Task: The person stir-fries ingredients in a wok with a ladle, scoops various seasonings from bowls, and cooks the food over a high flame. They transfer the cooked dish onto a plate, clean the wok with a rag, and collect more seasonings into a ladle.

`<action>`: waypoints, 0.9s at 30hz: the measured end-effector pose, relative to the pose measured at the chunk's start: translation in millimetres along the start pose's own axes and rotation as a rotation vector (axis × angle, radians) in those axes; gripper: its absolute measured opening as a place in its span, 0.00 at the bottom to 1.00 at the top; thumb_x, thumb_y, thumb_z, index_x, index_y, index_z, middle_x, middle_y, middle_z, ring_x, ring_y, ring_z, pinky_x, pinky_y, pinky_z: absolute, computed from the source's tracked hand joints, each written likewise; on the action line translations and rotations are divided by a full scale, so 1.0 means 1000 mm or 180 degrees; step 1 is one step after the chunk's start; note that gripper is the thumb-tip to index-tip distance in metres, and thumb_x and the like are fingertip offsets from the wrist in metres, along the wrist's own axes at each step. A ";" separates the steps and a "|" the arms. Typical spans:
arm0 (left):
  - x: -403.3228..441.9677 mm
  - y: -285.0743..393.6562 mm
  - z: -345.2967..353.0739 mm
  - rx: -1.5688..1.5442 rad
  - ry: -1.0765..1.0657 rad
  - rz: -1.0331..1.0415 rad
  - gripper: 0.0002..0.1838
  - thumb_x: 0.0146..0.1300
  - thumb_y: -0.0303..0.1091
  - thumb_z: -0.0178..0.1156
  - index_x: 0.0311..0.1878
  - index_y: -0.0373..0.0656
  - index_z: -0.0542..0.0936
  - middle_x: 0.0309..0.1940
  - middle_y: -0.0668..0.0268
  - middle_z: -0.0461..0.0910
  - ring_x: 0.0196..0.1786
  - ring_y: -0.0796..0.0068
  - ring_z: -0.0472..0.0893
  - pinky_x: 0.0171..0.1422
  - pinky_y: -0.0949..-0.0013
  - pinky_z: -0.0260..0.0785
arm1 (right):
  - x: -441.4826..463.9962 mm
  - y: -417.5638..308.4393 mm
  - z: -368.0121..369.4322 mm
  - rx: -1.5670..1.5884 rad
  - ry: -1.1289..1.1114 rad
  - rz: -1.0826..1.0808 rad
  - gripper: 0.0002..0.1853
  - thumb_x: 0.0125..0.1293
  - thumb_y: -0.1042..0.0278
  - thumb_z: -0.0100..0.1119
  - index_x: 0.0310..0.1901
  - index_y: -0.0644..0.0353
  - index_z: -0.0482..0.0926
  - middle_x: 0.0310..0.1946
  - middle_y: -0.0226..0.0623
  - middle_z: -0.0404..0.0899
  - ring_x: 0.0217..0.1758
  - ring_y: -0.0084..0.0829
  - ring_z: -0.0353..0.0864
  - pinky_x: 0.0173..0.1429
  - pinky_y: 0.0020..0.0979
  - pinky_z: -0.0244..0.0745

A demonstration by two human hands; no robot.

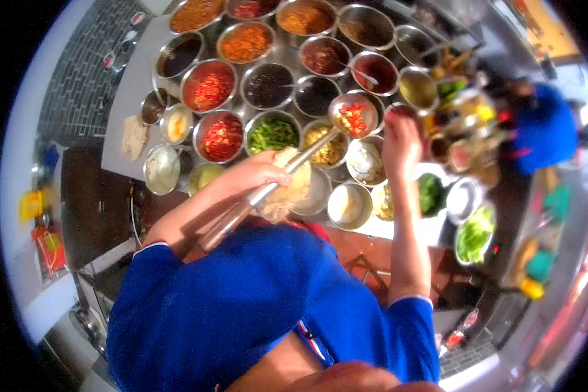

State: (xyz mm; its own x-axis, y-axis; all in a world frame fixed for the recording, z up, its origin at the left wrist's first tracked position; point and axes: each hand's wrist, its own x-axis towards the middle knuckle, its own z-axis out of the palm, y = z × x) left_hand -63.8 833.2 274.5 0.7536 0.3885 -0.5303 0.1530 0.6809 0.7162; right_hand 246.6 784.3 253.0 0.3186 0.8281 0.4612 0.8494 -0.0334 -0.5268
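Observation:
My left hand (266, 171) is wrapped round the long metal handle of a ladle (242, 208). The ladle's bowl holds chopped red chillies with some paler pieces (353, 119), above the steel bowls. A beige cloth (293, 185) hangs beneath that hand and the handle. To the right of the ladle, my right hand (402, 138) reaches over a steel bowl with dark red contents (398, 109). Its fingers look drawn together, and what they hold, if anything, is hidden. Close below the ladle stand a bowl of chopped garlic-like pieces (325, 145) and one of chopped greens (273, 134).
Several steel bowls of sauces and chopped ingredients crowd the counter, including red chillies (221, 136) and a dark sauce (268, 86). A bowl of leafy greens (475, 235) stands at the right edge. Another person in blue (545, 127) is at the far right, blurred.

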 end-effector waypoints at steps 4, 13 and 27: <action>0.010 0.017 -0.031 0.0389 0.0325 0.0305 0.10 0.57 0.30 0.62 0.43 0.42 0.78 0.31 0.70 0.77 0.34 0.80 0.76 0.40 0.74 0.70 | -0.050 -0.048 0.006 0.0076 -0.0598 0.0091 0.05 0.64 0.72 0.62 0.38 0.64 0.82 0.46 0.47 0.82 0.59 0.51 0.76 0.66 0.47 0.67; 0.063 0.023 -0.051 -0.0402 0.0466 0.1707 0.05 0.68 0.29 0.60 0.44 0.42 0.75 0.33 0.66 0.79 0.31 0.74 0.81 0.33 0.68 0.76 | -0.054 -0.221 0.039 0.3966 -0.1708 0.3760 0.17 0.77 0.56 0.48 0.54 0.62 0.70 0.40 0.41 0.78 0.29 0.28 0.79 0.26 0.27 0.77; 0.078 0.117 -0.359 -0.0624 0.1426 0.0468 0.11 0.58 0.23 0.63 0.45 0.35 0.81 0.39 0.56 0.85 0.39 0.59 0.86 0.42 0.56 0.82 | -0.057 -0.169 0.168 0.1332 -0.2126 0.1946 0.08 0.69 0.68 0.52 0.42 0.61 0.64 0.19 0.33 0.70 0.12 0.25 0.68 0.15 0.29 0.63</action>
State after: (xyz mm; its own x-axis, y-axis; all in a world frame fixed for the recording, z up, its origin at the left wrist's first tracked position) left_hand -216.6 1166.2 154.1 0.4034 0.6878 -0.6035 -0.0892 0.6860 0.7222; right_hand 13.8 836.6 195.4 0.2405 0.8836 -0.4018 0.3607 -0.4657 -0.8081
